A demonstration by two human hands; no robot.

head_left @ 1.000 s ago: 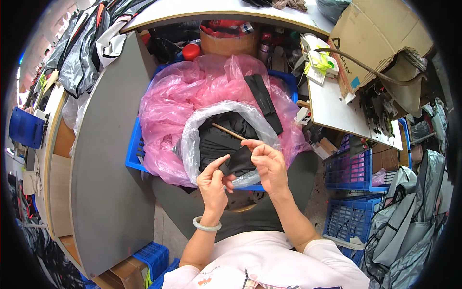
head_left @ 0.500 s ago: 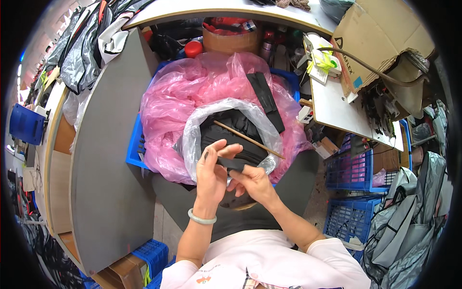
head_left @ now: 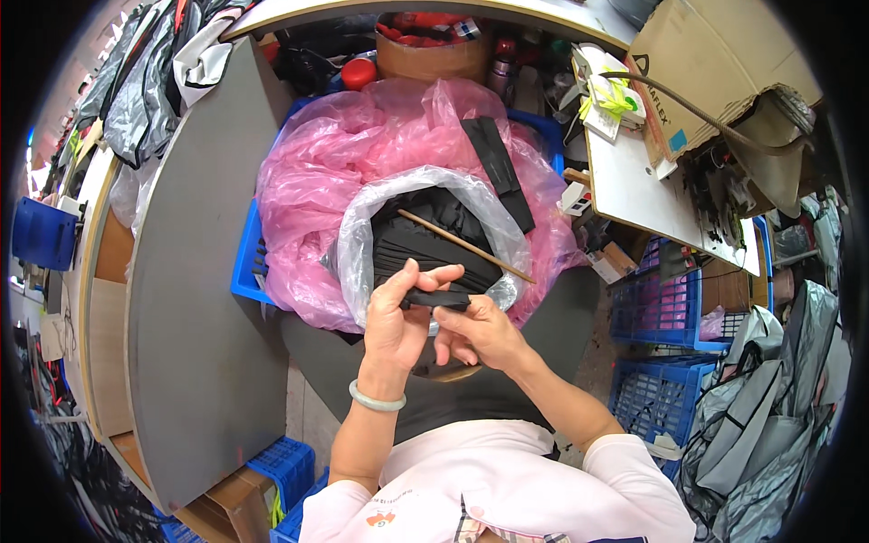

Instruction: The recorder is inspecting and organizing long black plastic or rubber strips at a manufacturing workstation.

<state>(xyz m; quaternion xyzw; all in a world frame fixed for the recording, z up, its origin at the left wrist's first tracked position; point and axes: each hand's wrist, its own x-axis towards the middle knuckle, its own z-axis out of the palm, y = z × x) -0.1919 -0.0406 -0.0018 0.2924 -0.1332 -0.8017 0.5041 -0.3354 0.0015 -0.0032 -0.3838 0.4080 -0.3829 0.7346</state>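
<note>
A short dark strip, seemingly black fabric (head_left: 444,300), is stretched flat between my hands over the near rim of a clear plastic bag (head_left: 356,253). My left hand (head_left: 395,317) pinches its left end, with the forefinger and another finger extended. At the strip's right end, my right hand (head_left: 487,330) grips with the thumb on top and the other fingers curled below. Inside the bag lie many black strips (head_left: 421,253). Across the bag's mouth rests a thin wooden stick (head_left: 466,246). Another folded black piece (head_left: 496,167) lies on the pink plastic (head_left: 317,172) at the far right.
A blue crate (head_left: 243,271) holds the pink plastic before my knees. To the left stands a grey panel (head_left: 204,271). A white tabletop (head_left: 634,190) with a cardboard box (head_left: 715,63) is at right, above blue baskets (head_left: 656,398) and silver-grey covers (head_left: 751,407).
The black strip was bent upward between my fingers and now lies straighter and more level. My right hand has turned slightly and moved right. The whole view has shifted a little.
</note>
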